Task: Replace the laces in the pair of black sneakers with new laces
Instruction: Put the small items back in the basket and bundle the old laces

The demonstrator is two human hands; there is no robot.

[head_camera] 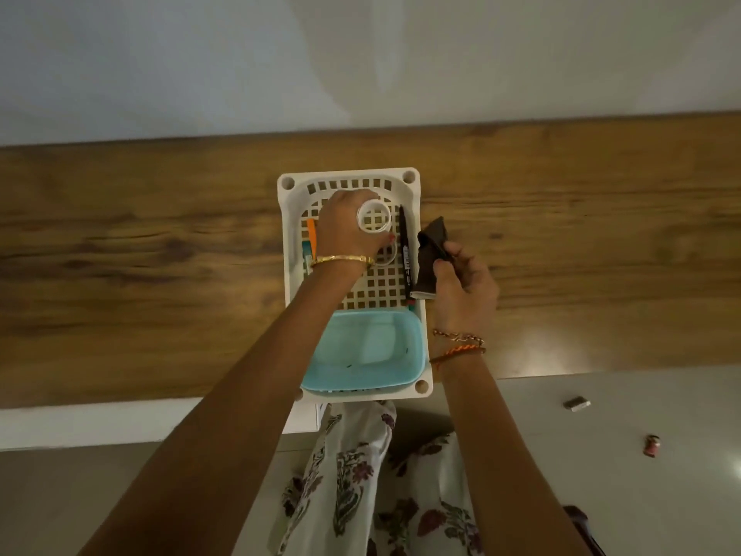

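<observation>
No text can be read. The black marker (405, 254), lying in the white basket (413, 182) between the two grips, bears a white printed label along its barrel, but the letters are too small and blurred to make out. Nothing else carries visible print.
</observation>
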